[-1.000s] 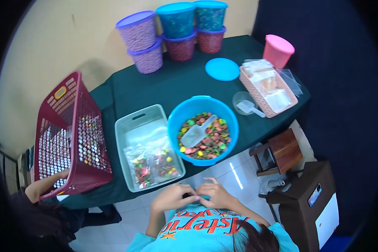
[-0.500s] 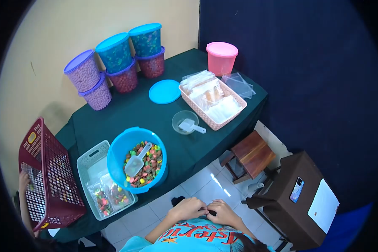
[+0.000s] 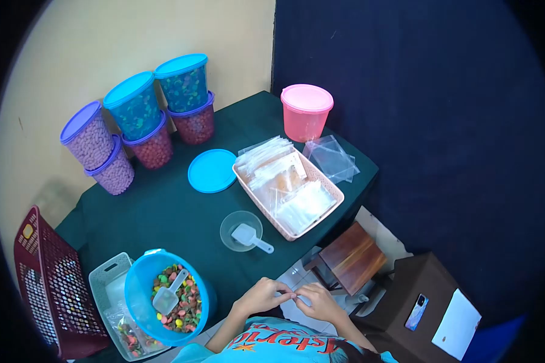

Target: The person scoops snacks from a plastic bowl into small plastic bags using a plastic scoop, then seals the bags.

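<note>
My left hand (image 3: 263, 296) and my right hand (image 3: 320, 303) meet in front of my turquoise shirt, just off the table's front edge. Fingers of both are bent, with the fingertips pinched together and touching. Whatever may be between them is too small or hidden to make out. Nearest to my left hand are a clear bowl (image 3: 225, 232) with a white scoop (image 3: 246, 235) in it, and a blue tub (image 3: 138, 302) of multicoloured candies (image 3: 188, 302). A second scoop (image 3: 165, 300) lies on the candies.
A pink basket (image 3: 272, 221) of clear bags, a blue lid (image 3: 212, 171) and a pink lidded tub (image 3: 307, 118) stand on the green-covered table. Stacked tubs (image 3: 133, 115) line the wall. At left are a grey-green tray (image 3: 112, 272) and maroon basket (image 3: 54, 290); a wooden stool (image 3: 352, 249) stands right.
The view has tilted up and shifted right, so table things sit lower and further left. My hands stay together, fingertips now raised and touching. Another person's hand at the maroon basket has left view.
</note>
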Action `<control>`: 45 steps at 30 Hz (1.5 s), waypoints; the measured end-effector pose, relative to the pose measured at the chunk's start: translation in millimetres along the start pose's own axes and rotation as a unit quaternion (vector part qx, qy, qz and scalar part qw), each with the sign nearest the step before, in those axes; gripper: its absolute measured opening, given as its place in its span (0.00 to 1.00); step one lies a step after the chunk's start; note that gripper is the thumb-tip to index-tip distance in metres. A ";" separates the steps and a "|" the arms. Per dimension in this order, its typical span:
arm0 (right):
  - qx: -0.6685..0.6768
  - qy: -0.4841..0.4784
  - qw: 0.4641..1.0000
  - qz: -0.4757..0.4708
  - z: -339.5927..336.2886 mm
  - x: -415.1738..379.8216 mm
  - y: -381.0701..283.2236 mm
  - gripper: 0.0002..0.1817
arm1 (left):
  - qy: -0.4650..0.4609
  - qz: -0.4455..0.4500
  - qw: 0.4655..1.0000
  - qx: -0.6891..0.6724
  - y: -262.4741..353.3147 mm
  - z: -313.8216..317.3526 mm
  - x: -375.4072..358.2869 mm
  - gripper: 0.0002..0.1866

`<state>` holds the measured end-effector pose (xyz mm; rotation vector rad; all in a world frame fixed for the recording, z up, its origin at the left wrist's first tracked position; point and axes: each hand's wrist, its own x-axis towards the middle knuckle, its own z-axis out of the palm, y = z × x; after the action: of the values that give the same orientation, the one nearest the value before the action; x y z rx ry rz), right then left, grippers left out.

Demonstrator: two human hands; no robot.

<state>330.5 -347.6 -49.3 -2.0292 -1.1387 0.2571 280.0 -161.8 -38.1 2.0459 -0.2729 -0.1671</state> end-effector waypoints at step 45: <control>-0.167 -0.300 0.928 -0.147 -71.4 258.4 198.6 0.43 | 0.397 -0.218 0.891 -0.024 22.8 48.3 144.8 0.25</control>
<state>642.7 -238.9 -94.1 -2.0868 -1.9595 0.5920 405.7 -251.4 -41.0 1.9247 0.6953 0.3904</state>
